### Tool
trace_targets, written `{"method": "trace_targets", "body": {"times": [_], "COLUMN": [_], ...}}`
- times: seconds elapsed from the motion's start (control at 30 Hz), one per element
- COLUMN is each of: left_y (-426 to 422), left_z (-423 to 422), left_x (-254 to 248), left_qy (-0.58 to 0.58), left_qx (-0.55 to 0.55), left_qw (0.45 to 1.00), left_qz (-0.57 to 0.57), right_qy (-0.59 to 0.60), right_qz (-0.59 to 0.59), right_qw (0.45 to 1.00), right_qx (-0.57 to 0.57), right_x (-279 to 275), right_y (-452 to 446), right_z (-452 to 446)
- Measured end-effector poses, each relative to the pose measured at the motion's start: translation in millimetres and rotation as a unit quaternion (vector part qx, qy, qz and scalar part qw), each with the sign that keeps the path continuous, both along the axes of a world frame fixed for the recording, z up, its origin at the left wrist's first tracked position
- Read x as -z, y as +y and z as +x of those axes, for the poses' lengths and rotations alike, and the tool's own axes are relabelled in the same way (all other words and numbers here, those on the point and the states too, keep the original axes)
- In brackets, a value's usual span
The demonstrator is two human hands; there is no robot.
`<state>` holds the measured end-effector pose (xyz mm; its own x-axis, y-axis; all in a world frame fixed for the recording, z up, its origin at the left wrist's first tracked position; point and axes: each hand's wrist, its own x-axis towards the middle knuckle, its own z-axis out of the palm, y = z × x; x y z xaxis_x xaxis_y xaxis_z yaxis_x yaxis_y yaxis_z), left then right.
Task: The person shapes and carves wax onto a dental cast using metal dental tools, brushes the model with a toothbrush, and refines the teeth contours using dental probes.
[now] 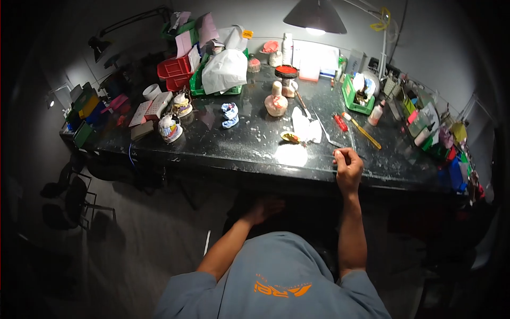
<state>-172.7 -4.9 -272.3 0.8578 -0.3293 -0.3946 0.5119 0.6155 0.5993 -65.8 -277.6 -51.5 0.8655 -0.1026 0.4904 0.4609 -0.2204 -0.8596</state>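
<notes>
Nearest, a seated person wears a grey-blue T-shirt (pixel 249 266) with orange lettering. The left hand (pixel 266 209) lies low in shadow before the tabletop (pixel 212 146), its fingers loosely spread and straightened. The right hand (pixel 348 165) is at the front edge, thumb and fingertips drawn together in a pinch; whether something small is between them cannot be told. Just beyond those fingertips is a slim metal instrument (pixel 328 138), its thin shaft slanting away toward the upper left.

A bright pool of light falls left of the right hand. Behind it sit a small yellowish dish (pixel 290 137) and crumpled white tissue (pixel 307 129). To the right lie a red tool (pixel 340 123) and a yellow-handled tool (pixel 367 133).

Farther back stand a round bottle with a pale cap (pixel 276 102) and, to its left, a blue-and-white dental model (pixel 230 115). At the far side, a white plastic bag (pixel 226 72) fills a green bin (pixel 197 80), and a lit desk lamp (pixel 315 16) hangs above.
</notes>
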Motion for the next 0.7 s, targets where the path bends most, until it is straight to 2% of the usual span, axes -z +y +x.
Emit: {"method": "trace_targets", "body": {"times": [0.07, 0.17, 0.23, 0.33, 0.47, 0.57, 0.67, 0.7], "left_y": [-7.5, -5.8, 0.7, 0.3, 0.3, 1.2, -2.1, -6.5], "left_z": [-7.6, -4.7, -3.2, -2.4, -3.5, -6.5, -6.4, -12.2], "left_x": [-6.7, 1.1, 21.9, 26.5, 20.7, 15.0, 15.9, 10.0], "left_qy": [-0.041, -0.054, -0.089, -0.117, -0.135, -0.101, -0.082, -0.117], "left_qx": [-0.013, -0.031, -0.012, 0.004, 0.000, -0.016, 0.013, -0.005], "left_qw": [0.995, 0.996, 0.992, 0.988, 0.986, 0.993, 0.987, 0.984], "left_qz": [0.094, 0.070, 0.091, 0.102, 0.103, 0.051, 0.141, 0.131], "right_qy": [-0.002, 0.001, -0.006, -0.017, -0.020, -0.032, -0.033, -0.032], "right_qz": [-0.008, -0.002, -0.005, -0.006, -0.011, -0.045, -0.066, -0.070], "right_qw": [1.000, 1.000, 1.000, 1.000, 1.000, 0.998, 0.997, 0.997], "right_qx": [0.002, 0.000, 0.000, 0.004, 0.003, 0.020, 0.021, 0.021], "right_x": [-1.0, -0.7, 0.8, 1.0, -0.2, 1.3, -4.1, -4.6], "right_y": [-0.1, 0.3, -1.1, -0.7, 0.7, 0.6, 1.0, 1.0], "right_z": [-0.8, -2.8, -2.8, -3.0, -6.0, -8.8, -13.6, -13.9]}}
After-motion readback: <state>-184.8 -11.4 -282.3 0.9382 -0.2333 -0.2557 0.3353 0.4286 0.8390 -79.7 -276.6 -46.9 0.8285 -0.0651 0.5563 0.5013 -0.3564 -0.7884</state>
